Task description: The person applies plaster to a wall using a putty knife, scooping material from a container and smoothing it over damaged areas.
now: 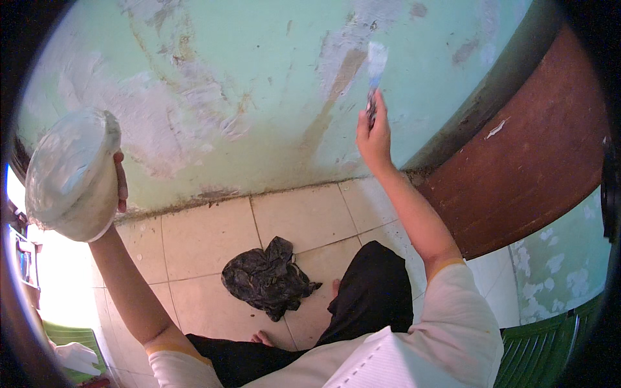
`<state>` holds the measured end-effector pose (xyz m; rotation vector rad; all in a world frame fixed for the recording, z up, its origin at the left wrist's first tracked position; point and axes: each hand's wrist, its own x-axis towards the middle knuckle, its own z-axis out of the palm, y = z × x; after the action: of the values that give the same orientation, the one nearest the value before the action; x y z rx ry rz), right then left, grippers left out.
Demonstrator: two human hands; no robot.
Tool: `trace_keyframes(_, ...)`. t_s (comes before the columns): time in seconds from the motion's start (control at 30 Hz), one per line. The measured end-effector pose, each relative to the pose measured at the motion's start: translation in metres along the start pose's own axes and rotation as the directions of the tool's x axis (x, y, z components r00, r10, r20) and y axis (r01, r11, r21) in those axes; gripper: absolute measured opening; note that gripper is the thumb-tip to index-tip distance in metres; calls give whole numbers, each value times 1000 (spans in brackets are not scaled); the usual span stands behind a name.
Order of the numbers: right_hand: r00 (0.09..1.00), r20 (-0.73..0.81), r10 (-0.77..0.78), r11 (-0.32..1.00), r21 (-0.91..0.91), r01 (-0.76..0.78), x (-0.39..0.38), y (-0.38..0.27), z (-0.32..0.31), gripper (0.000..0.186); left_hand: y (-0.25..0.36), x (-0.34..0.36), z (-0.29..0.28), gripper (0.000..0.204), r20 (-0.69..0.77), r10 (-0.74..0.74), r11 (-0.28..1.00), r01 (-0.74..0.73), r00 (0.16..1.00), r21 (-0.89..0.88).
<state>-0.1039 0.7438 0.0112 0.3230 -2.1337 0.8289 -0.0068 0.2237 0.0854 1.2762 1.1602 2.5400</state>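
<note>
At the far left, my left hand (121, 182) supports a whitish plastic bowl (81, 200) from its underside and side; most of that hand is hidden behind it. White paste (77, 152) is smeared around the inside of the bowl. My right hand (375, 139) is raised near the wall, fingers wrapped round the dark handle of a putty knife (376, 64). Its pale, slightly blurred blade points up along the green wall (272, 123); whether it touches the wall I cannot tell. Patches of whitish filler and a brown stain mark the wall around it.
A crumpled black plastic bag (268, 278) lies on the tiled floor (207, 233) before my feet. To the right stands a brown wooden panel (517, 149), with a green plastic chair (540, 346) below it. Bright light enters at the left, beside another green plastic piece (71, 336).
</note>
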Motion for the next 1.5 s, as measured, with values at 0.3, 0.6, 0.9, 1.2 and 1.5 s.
trace_keyframes(0.3,996,64,-59,997,-54,62,-51,29,41,55,12,-8,-18,83,-35,114,988,-109,993,110)
trace_keyframes(0.6,993,65,-96,993,-67,100,-79,8,44,56,12,-21,-21,87,-39,212,972,-206,977,113)
trace_keyframes(0.9,993,69,-100,988,-112,107,-114,49,72,54,5,-25,-12,93,-271,172,985,-166,947,46)
trace_keyframes(1.2,993,-58,-101,994,-44,98,2,-17,15,52,28,-11,3,91,57,89,996,-87,994,-36)
trace_keyframes(1.5,1000,-17,-7,920,-391,-1,63,20,32,61,5,-8,-9,109,-233,125,990,-136,964,-33)
